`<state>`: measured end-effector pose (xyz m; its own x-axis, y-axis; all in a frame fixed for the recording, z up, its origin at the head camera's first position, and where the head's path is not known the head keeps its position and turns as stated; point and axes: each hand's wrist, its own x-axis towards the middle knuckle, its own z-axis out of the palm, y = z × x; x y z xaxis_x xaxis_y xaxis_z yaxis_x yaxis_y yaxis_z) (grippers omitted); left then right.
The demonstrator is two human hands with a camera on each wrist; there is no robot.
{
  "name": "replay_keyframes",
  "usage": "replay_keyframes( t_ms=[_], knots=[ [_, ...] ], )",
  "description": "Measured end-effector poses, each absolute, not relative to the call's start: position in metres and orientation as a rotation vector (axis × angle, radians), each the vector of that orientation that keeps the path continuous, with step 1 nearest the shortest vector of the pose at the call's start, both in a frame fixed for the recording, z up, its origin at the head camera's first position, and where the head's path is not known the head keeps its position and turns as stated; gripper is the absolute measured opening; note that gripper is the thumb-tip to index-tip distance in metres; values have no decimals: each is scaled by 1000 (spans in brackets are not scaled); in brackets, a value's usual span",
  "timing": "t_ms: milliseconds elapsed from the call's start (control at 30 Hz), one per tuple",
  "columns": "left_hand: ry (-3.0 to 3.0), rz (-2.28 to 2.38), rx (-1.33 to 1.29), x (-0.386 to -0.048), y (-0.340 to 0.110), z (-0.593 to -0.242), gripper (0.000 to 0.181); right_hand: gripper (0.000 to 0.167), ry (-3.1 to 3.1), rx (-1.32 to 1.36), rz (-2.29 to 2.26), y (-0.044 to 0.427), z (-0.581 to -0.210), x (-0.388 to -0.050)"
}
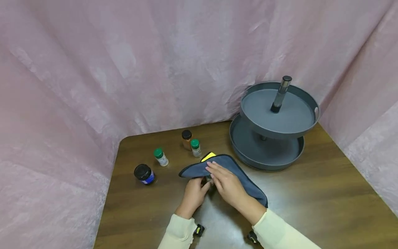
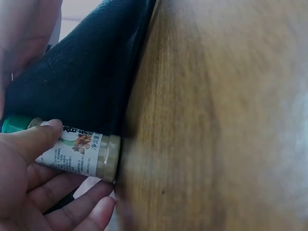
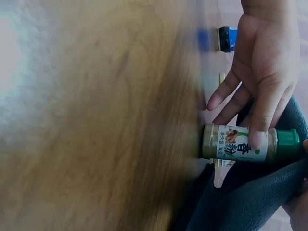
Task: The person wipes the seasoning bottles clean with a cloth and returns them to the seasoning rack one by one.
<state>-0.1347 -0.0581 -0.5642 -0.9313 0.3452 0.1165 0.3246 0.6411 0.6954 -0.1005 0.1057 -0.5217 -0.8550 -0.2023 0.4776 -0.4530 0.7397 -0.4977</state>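
Observation:
A small spice jar (image 3: 240,144) with a green cap and a white printed label is gripped by my left hand (image 1: 194,193), thumb across the label. In the left wrist view the jar (image 2: 79,151) lies sideways, its base towards the wooden table. A dark blue-grey cloth (image 1: 252,188) with black edging drapes over and beside the jar. My right hand (image 1: 228,183) holds this cloth against the jar near its cap, fingers stretched over the fabric. From the head view the jar is mostly hidden under cloth and hands.
On the wooden table (image 1: 124,214) stand a black-lidded jar (image 1: 144,174), two green-capped jars (image 1: 161,157) (image 1: 196,148) and a brown jar with a black lid (image 1: 187,139). A grey two-tier round tray (image 1: 267,162) stands at the back right. Pink curtains (image 1: 155,69) hang behind.

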Motion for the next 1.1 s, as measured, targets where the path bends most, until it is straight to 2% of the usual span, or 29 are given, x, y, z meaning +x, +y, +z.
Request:
replay_keyframes(
  t_ms=[133,300,700,967,1100],
  knots=[
    [2822,1104,541,-118,-76,-568,29,35,-2586,499,935,89,-529,-90],
    [2819,1134,583,-115,-76,-571,32,33,-2566,463,964,82,-529,-87],
    [2817,1239,557,-124,-62,-573,53,31,-2513,571,843,97,-527,-82],
    [2774,1293,570,-134,-59,-569,48,35,-2474,549,856,114,-526,-92],
    [2850,1196,568,-138,-60,-566,33,35,-2468,519,882,112,-524,-104]
  ],
)
